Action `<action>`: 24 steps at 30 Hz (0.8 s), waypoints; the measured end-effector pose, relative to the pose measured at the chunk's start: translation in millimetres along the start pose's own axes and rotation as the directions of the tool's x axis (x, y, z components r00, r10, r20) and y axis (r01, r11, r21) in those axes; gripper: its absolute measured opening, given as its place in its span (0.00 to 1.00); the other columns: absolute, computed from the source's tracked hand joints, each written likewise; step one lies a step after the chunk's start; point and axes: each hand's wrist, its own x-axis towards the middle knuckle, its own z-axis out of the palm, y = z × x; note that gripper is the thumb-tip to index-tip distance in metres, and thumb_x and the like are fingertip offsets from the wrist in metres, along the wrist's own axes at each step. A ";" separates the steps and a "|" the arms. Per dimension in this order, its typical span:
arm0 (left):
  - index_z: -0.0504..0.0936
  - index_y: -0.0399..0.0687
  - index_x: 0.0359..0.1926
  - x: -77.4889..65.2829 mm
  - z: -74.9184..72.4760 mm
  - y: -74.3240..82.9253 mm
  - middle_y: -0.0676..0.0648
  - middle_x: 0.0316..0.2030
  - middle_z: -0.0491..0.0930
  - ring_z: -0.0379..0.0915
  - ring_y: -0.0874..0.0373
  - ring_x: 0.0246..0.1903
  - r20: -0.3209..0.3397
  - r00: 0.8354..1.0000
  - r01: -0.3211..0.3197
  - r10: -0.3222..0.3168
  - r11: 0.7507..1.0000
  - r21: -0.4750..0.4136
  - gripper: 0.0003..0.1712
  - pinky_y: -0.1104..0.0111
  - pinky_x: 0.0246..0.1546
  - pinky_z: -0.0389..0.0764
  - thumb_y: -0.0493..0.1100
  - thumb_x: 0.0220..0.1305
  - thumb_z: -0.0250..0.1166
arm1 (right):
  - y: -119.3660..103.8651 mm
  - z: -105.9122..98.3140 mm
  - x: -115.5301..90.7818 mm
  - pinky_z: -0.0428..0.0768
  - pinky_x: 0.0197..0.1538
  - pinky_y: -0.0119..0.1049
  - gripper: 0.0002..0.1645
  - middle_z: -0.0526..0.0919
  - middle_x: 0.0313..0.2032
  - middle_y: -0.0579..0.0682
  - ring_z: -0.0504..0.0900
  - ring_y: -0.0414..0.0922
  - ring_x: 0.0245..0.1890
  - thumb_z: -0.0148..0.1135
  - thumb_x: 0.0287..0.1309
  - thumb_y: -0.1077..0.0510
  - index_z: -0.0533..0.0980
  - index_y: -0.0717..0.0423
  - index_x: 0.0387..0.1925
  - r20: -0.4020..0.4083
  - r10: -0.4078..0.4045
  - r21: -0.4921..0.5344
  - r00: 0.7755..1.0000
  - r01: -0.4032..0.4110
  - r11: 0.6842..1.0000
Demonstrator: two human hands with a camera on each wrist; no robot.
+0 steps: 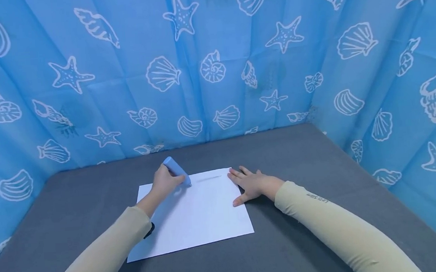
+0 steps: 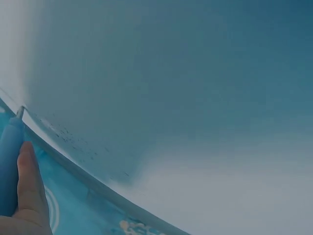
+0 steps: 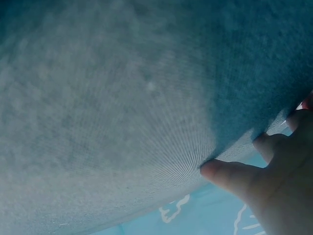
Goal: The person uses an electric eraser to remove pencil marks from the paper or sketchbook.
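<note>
A white sheet of paper [image 1: 204,217] lies on the grey table. My left hand [image 1: 164,182] grips a thick blue pen-like tool [image 1: 177,172], tilted with its tip down at the sheet's upper part. The left wrist view shows the tool's [image 2: 11,156] slim metallic tip at the paper, with a fingertip along its barrel. A thin grey line [image 1: 208,178] runs on the paper to the right of the tip. My right hand [image 1: 253,184] rests spread over the sheet's right edge; in the right wrist view its thumb [image 3: 230,174] touches grey cloth.
Grey cloth [image 1: 280,152] covers the table around the paper. A blue curtain [image 1: 200,99] with white shells and starfish hangs behind the table and along its sides. Small dark specks [image 2: 73,142] show on the paper near the tip in the left wrist view.
</note>
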 end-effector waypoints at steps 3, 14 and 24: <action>0.65 0.28 0.54 4.1 3.9 1.5 0.32 0.45 0.74 0.74 0.43 0.44 -0.024 0.999 -0.025 0.025 1.000 -0.007 0.29 0.55 0.44 0.78 0.39 0.59 0.68 | -0.9 -0.2 -0.8 0.45 0.67 0.69 0.64 0.39 0.77 0.47 0.35 0.55 0.75 0.60 0.52 0.26 0.42 0.50 0.77 -0.001 -0.004 0.010 1.000 0.004 1.000; 0.65 0.29 0.54 2.3 3.9 4.6 0.33 0.45 0.75 0.75 0.44 0.42 -0.003 1.000 -0.023 0.023 1.000 0.006 0.29 0.56 0.43 0.80 0.39 0.58 0.68 | 0.3 -2.1 -1.1 0.45 0.67 0.69 0.64 0.39 0.77 0.48 0.36 0.56 0.75 0.59 0.52 0.26 0.42 0.51 0.77 0.004 -0.003 -0.003 1.000 0.003 1.000; 0.64 0.29 0.56 2.2 4.5 6.7 0.32 0.48 0.74 0.75 0.42 0.46 0.027 1.000 0.004 -0.005 1.000 0.008 0.30 0.54 0.48 0.79 0.38 0.58 0.68 | -0.2 -1.1 -0.4 0.45 0.67 0.68 0.63 0.36 0.77 0.47 0.34 0.55 0.75 0.57 0.53 0.25 0.40 0.49 0.77 0.020 0.007 -0.020 1.000 -0.006 1.000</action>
